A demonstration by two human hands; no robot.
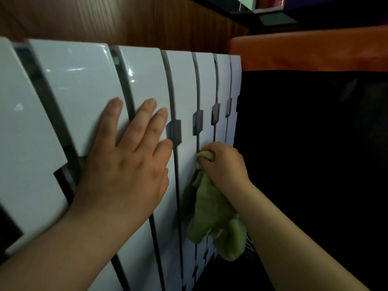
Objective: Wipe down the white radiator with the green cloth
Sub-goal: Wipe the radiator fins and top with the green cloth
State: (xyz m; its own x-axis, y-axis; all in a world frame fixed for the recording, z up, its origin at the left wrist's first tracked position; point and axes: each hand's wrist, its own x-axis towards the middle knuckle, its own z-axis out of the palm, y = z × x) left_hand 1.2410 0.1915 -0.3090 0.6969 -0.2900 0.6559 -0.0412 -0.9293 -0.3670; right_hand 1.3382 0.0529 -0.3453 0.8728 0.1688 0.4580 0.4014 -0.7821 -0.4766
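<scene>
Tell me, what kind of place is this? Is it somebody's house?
Probably a room in a home, though I can't be sure. A white radiator stands against a wood-panelled wall, something orange like a sofa sits beside it, and the right hand grips a green cloth against it.

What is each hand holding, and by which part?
The right hand grips the green cloth by its bunched upper end. The left hand holds nothing, resting flat on the radiator.

Dim, cool indoor light; small glare spots sit on the upper sections of the white radiator (pixel 84 80), suggesting light from above. The area to its right sinks into near-black shadow. Wide-angle distortion bows the sections, and the left hand (pixel 126 171) and green cloth (pixel 210 208) look softly blurred
</scene>
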